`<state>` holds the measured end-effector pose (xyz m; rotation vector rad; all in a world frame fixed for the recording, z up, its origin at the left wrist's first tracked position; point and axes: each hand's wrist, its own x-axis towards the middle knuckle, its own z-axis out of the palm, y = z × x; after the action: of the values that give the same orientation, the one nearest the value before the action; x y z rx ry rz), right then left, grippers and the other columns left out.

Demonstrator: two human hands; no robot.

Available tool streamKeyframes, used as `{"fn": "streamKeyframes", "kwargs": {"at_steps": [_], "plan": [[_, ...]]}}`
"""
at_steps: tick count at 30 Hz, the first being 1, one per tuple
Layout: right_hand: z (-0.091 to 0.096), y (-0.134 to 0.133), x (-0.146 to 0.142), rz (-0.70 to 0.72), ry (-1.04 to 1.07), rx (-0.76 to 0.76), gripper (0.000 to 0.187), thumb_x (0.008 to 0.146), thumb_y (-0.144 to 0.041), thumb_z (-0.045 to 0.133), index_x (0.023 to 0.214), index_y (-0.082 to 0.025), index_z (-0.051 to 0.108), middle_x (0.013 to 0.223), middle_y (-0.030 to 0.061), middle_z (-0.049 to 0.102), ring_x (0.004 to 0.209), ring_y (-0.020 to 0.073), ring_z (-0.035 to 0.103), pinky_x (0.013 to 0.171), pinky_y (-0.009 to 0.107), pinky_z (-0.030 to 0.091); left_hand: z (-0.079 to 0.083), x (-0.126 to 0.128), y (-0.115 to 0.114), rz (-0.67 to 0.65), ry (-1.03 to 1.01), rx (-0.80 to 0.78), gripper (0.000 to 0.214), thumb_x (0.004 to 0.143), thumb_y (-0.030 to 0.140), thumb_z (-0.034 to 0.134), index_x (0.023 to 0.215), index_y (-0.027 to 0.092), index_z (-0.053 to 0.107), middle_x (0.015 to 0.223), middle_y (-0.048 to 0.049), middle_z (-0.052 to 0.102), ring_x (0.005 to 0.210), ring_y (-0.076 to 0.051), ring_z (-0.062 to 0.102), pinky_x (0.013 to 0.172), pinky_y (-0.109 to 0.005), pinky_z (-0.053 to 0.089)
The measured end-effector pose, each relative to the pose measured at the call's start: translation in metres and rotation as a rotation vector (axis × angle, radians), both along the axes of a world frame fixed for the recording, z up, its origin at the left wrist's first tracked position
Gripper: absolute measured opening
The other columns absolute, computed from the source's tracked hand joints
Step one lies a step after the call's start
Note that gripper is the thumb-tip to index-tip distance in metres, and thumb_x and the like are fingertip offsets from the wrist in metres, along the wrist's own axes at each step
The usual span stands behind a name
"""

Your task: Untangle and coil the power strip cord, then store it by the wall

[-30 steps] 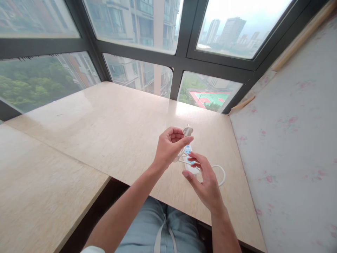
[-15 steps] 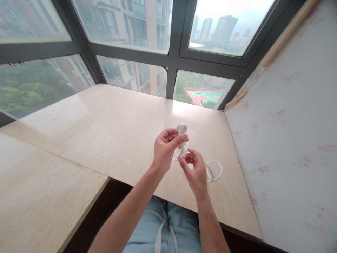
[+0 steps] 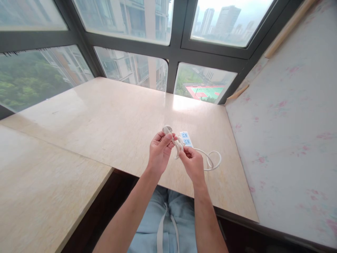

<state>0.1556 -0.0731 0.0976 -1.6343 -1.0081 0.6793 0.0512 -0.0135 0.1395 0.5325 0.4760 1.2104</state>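
Pinched between thumb and fingers of my left hand (image 3: pixel 161 149) is the white plug (image 3: pixel 167 129) of a power cord, its head sticking up past my fingertips. My right hand (image 3: pixel 193 161) grips a bunched part of the white cord (image 3: pixel 179 146) just to the right. Behind the hands a white power strip (image 3: pixel 186 138) with blue socket faces lies on the stone counter; its near end is hidden by my right hand. A loose loop of the cord rests on the counter right of my right wrist.
The pale marble-patterned counter (image 3: pixel 105 116) runs back to dark-framed windows (image 3: pixel 173 52). A wall with flowered paper (image 3: pixel 284 140) bounds it on the right. At the front left a dark gap (image 3: pixel 105 203) opens below the counter's edge.
My left hand has moved left with the plug, away from the right hand, and tilted it. The power strip now shows behind the hands. The view has dipped slightly.
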Motion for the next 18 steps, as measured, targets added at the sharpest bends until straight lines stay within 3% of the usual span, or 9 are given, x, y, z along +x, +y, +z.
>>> {"fn": "streamKeyframes", "kwargs": {"at_steps": [3, 7, 10, 14, 18], "plan": [[0.0, 0.0, 0.0, -0.028, 0.109, 0.075, 0.021, 0.077, -0.032, 0.064, 0.086, -0.015, 0.074, 0.078, 0.003, 0.071, 0.069, 0.0163, 0.062, 0.065, 0.027, 0.048, -0.008, -0.011, -0.002, 0.116, -0.015, -0.045, 0.028, 0.067, 0.025, 0.084, 0.083, 0.015, 0.064, 0.079, -0.0009, 0.068, 0.071, -0.01, 0.065, 0.068, -0.022, 0.05], [-0.002, -0.003, -0.002, -0.082, 0.24, 0.159, 0.024, 0.077, -0.032, 0.066, 0.091, -0.016, 0.075, 0.079, 0.0028, 0.072, 0.068, 0.015, 0.061, 0.067, 0.028, 0.05, -0.025, -0.023, -0.003, 0.302, 0.118, -0.116, 0.034, 0.065, 0.031, 0.085, 0.084, 0.012, 0.064, 0.078, -0.0029, 0.067, 0.069, -0.01, 0.065, 0.056, -0.018, 0.045], [-0.001, -0.005, -0.006, -0.1, 0.305, 0.198, 0.023, 0.076, -0.032, 0.068, 0.091, -0.016, 0.076, 0.077, 0.0024, 0.072, 0.064, 0.0132, 0.06, 0.063, 0.027, 0.05, -0.036, -0.024, -0.008, 0.381, 0.199, -0.214, 0.039, 0.065, 0.035, 0.085, 0.085, 0.012, 0.062, 0.078, -0.0033, 0.067, 0.07, -0.012, 0.067, 0.057, -0.019, 0.046], [-0.002, -0.005, -0.01, -0.157, 0.359, 0.227, 0.023, 0.076, -0.034, 0.071, 0.09, -0.017, 0.076, 0.075, 0.002, 0.071, 0.061, 0.0117, 0.058, 0.061, 0.026, 0.049, -0.045, -0.018, -0.022, 0.372, 0.234, -0.287, 0.048, 0.064, 0.034, 0.086, 0.094, 0.015, 0.054, 0.08, -0.0039, 0.069, 0.074, -0.017, 0.07, 0.066, -0.025, 0.052], [-0.002, -0.008, -0.009, -0.168, 0.467, 0.23, 0.024, 0.073, -0.034, 0.074, 0.089, -0.016, 0.076, 0.079, 0.0028, 0.072, 0.063, 0.0125, 0.061, 0.063, 0.027, 0.052, -0.05, -0.015, -0.034, 0.275, 0.371, -0.238, 0.056, 0.067, 0.036, 0.083, 0.108, 0.018, 0.049, 0.085, -0.0065, 0.072, 0.071, -0.017, 0.07, 0.066, -0.027, 0.05]]}}
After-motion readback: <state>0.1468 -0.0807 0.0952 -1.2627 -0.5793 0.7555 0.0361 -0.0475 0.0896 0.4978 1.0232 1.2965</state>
